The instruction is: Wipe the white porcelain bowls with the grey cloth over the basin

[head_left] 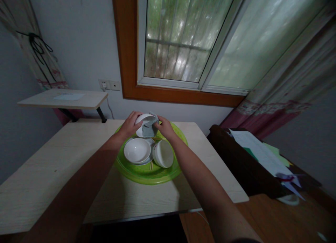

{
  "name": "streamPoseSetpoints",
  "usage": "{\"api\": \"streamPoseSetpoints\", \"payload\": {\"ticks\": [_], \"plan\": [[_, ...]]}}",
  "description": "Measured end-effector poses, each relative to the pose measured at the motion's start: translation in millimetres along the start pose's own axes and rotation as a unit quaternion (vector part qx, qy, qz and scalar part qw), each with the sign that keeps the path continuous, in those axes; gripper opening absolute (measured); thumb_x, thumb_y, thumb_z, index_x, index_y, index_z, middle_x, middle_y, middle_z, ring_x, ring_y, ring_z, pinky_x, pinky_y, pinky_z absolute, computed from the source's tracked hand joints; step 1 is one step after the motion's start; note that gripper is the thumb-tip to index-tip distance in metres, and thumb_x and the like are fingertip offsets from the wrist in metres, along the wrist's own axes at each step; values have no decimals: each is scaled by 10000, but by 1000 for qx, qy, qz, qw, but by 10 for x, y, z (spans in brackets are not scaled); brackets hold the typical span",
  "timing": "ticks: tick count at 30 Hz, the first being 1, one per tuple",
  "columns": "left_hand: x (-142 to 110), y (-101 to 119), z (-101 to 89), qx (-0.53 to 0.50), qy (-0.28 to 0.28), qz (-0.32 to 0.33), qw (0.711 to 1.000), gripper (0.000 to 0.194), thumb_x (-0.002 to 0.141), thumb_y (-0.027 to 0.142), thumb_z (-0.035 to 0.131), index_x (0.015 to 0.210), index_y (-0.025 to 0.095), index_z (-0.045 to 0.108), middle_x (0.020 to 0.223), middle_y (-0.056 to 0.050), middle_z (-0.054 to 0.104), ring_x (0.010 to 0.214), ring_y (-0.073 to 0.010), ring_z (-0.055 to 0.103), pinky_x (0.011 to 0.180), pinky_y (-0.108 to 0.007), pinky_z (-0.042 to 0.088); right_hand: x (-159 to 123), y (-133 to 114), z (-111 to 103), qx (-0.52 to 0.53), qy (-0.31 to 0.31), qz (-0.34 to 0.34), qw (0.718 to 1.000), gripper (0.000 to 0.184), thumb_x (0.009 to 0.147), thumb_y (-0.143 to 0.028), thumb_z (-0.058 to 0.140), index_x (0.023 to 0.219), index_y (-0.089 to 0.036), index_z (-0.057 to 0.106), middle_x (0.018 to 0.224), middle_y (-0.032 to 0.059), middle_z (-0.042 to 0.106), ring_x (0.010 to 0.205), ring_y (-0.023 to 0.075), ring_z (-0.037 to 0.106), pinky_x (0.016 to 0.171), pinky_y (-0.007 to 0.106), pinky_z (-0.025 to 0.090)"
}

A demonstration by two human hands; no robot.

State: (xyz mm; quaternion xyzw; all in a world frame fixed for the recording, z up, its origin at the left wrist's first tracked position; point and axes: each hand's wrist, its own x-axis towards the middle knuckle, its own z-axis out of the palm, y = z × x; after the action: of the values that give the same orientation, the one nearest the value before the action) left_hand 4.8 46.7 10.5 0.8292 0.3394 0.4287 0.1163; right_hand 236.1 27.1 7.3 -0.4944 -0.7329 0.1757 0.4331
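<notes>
Over the back of a round green tray (151,180), my left hand (130,124) grips a white bowl (140,131) by its left side, the bowl tilted toward me. My right hand (164,127) pinches a grey cloth (150,130) that hangs over the bowl's right side and rim. In front of the hands, another white bowl (137,150) sits upright on a plate at the tray's left. To its right, white bowls (165,154) lie tipped on their side, seemingly nested. Wooden chopsticks (151,165) show partly between and behind the bowls.
The tray stands on a pale wooden table (105,197). A small raised shelf (65,99) with a paper is at the back left. Wall sockets (109,85) and a window (189,43) are behind. A dark box-like piece (236,159) holding papers stands right of the table.
</notes>
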Motion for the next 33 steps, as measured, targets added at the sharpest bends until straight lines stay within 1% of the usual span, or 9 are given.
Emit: {"api": "streamPoseSetpoints", "payload": {"ticks": [6, 8, 10, 15, 18, 22, 25, 30, 33], "plan": [[-15, 40, 9, -3, -55, 38, 998, 436, 866, 295, 571, 1295, 221, 554, 1220, -100, 596, 1185, -257, 568, 1067, -435, 464, -28, 65, 1, -101, -41, 33, 993, 343, 883, -180, 610, 1203, -185, 730, 1153, 66, 773, 1026, 235, 699, 959, 335, 515], [-21, 50, 14, 4, -65, 42, 997, 480, 831, 261, 589, 1309, 225, 552, 1240, -100, 595, 1198, -263, 571, 1075, -443, 465, -36, 59, -5, -135, -54, 42, 988, 308, 898, -190, 603, 1175, -184, 739, 1138, 76, 777, 1031, 243, 701, 944, 326, 515], [-22, 60, 21, 11, -60, 38, 997, 534, 800, 229, 600, 1331, 221, 544, 1253, -101, 599, 1206, -265, 573, 1079, -442, 468, -40, 31, -12, -158, -57, 45, 985, 297, 918, -193, 583, 1171, -193, 738, 1141, 80, 776, 1046, 244, 701, 938, 313, 511], [-9, 80, 49, 12, -30, 0, 999, 603, 795, 210, 596, 1392, 211, 514, 1311, -111, 602, 1207, -249, 593, 1067, -423, 494, -36, -61, -19, -201, -42, 65, 976, 292, 960, -225, 534, 1171, -193, 733, 1111, 102, 781, 1017, 250, 716, 903, 293, 507], [-10, 56, 77, 17, -22, -22, 999, 660, 787, 211, 606, 1436, 210, 483, 1368, -124, 600, 1246, -261, 595, 1096, -441, 482, -34, -90, -20, -212, -37, 73, 974, 297, 969, -234, 524, 1183, -193, 726, 1128, 109, 777, 1034, 257, 715, 910, 294, 499], [-34, -14, 122, 47, -45, -58, 996, 749, 796, 163, 562, 1524, 205, 391, 1347, -139, 651, 1199, -271, 646, 1066, -461, 507, -44, -123, -13, -235, -26, 86, 968, 290, 969, -242, 528, 1187, -207, 717, 1118, 117, 776, 1021, 272, 718, 899, 311, 501], [-45, -52, 135, 57, -65, -69, 994, 734, 806, 102, 492, 1523, 231, 405, 1317, -125, 688, 1152, -260, 677, 1032, -457, 530, -66, -176, -5, -266, -27, 93, 959, 288, 970, -242, 522, 1186, -206, 709, 1102, 133, 774, 999, 287, 723, 870, 329, 508], [-25, -35, 108, 46, -54, -64, 995, 678, 793, 65, 455, 1456, 203, 487, 1407, -145, 634, 1263, -269, 629, 1102, -473, 487, -108, -299, -8, -304, -33, 83, 948, 349, 968, -230, 529, 1296, -206, 643, 1138, 154, 758, 1007, 291, 719, 875, 345, 511], [-18, -22, 96, 64, -54, -61, 995, 682, 768, 51, 462, 1431, 205, 506, 1413, -146, 627, 1274, -278, 619, 1112, -482, 476, -128, -354, -7, -326, -40, 59, 943, 415, 982, -254, 522, 1392, -215, 575, 1180, 157, 741, 1004, 295, 714, 876, 363, 521]]}}
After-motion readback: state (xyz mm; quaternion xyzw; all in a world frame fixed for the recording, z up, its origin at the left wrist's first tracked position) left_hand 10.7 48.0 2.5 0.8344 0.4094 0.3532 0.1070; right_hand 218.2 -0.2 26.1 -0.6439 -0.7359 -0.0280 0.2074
